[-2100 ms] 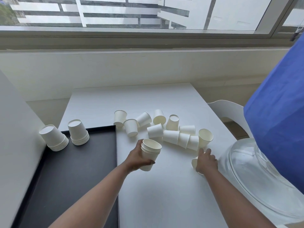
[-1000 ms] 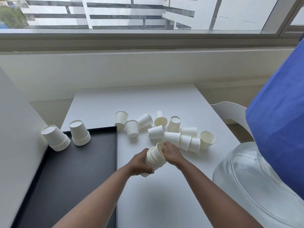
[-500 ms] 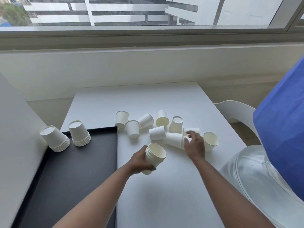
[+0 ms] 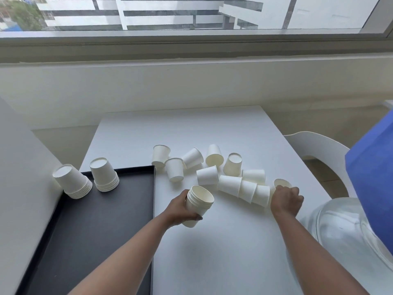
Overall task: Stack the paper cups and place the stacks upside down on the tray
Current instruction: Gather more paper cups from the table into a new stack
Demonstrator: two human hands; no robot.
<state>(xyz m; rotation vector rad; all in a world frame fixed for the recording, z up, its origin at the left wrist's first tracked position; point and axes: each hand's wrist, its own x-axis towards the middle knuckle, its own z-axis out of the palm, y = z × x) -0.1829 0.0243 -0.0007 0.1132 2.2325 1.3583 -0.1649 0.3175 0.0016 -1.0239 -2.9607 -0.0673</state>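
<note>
On the white table (image 4: 212, 128) in front of you, your left hand (image 4: 177, 209) grips a short nested stack of paper cups (image 4: 198, 204), fingers and thumb curled round its side, the open mouths tilted up and away from you; the stack is held just right of the black tray (image 4: 85, 231), and whether its base touches the tabletop cannot be told. Your right hand (image 4: 286, 201) reaches to the right end of the scattered cups, its fingers curled down over a single open cup (image 4: 281, 183) whose rim shows just past your knuckles; the fingertips are hidden, so you cannot tell how firmly they close on it. Beside that hand, touching one another, lies a row of three tipped cups (image 4: 244, 189), and beyond them more loose cups (image 4: 191, 160) lie or stand in a cluster toward the middle of the table, some on their sides, some mouth up, one upside down (image 4: 232, 165). On the far end of the tray stand two finished stacks, both upside down: the left stack (image 4: 71, 182) leans against the white panel (image 4: 19, 167) at the tray's left edge, and the right stack (image 4: 104, 174) stands near the tray's far rim, the two close together but apart. At your right, off the table's edge, are a clear plastic dome (image 4: 350, 231), a blue cloth (image 4: 374, 184) and the back of a white chair (image 4: 314, 143).
</note>
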